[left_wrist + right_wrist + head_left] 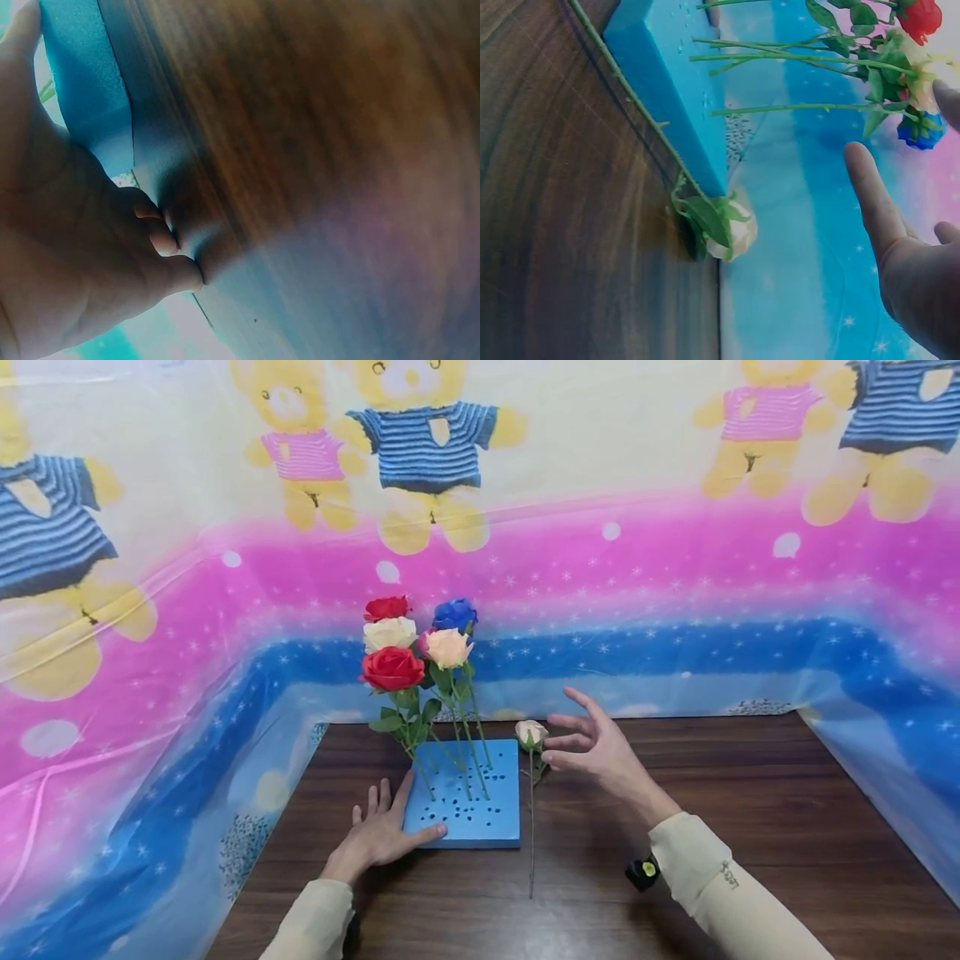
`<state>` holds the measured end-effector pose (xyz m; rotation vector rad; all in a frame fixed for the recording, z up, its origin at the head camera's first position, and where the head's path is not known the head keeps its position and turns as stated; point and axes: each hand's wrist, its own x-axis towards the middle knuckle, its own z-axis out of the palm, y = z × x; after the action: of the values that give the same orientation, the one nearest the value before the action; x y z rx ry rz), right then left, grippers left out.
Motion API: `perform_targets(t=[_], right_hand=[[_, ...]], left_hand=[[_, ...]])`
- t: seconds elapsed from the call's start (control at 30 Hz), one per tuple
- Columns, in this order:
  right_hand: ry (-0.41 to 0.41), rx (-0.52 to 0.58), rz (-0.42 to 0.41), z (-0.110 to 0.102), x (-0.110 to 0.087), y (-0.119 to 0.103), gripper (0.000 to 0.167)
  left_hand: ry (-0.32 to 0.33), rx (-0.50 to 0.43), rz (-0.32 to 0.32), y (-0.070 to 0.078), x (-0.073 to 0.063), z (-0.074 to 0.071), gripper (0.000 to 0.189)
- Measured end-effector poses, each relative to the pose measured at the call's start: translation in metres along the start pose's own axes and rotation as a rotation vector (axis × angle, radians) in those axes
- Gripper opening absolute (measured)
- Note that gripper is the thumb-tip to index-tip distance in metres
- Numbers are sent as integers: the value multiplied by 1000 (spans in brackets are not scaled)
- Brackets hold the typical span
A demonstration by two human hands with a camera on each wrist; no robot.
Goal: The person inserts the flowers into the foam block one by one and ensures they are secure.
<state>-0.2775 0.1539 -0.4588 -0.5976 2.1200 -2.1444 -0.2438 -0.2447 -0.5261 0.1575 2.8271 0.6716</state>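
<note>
A blue foam block (480, 827) with many small holes lies on the table, several artificial roses standing in it. Among them are a red rose (393, 668), a white rose (389, 633), a peach rose (448, 648) and a blue rose (454, 613). My left hand (378, 835) rests at the block's left side, thumb over its front left corner, fingers spread. To the right of the block a cream rose (531, 735) lies on the table, stem toward me. My right hand (603, 756) hovers beside its bloom, fingers spread and holding nothing.
A small black object (642, 873) with a yellow-green spot shows by the right sleeve. Behind the dark wooden table (750, 793) hangs a backdrop (570, 568) printed with teddy bears, close to the table's back edge.
</note>
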Motion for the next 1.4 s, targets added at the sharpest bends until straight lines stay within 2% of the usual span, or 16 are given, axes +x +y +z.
perform_targets(t=[0.2, 0.5, 0.73, 0.97, 1.4], right_hand=[[-33, 73, 109, 5, -6, 20, 105], [-28, 87, 260, 15, -11, 45, 102], [-55, 64, 313, 22, -17, 56, 101], [-47, 27, 376, 26, -21, 62, 97], [-29, -11, 382, 31, -22, 66, 92]], left_hand=[[-1, -4, 2, -2, 0, 3, 124], [-4, -10, 5, 0, 0, 2, 124], [-4, -2, 4, 1, 0, 0, 125], [-1, -5, 10, 2, -2, -2, 123], [-1, -19, 8, 1, -2, -2, 123]])
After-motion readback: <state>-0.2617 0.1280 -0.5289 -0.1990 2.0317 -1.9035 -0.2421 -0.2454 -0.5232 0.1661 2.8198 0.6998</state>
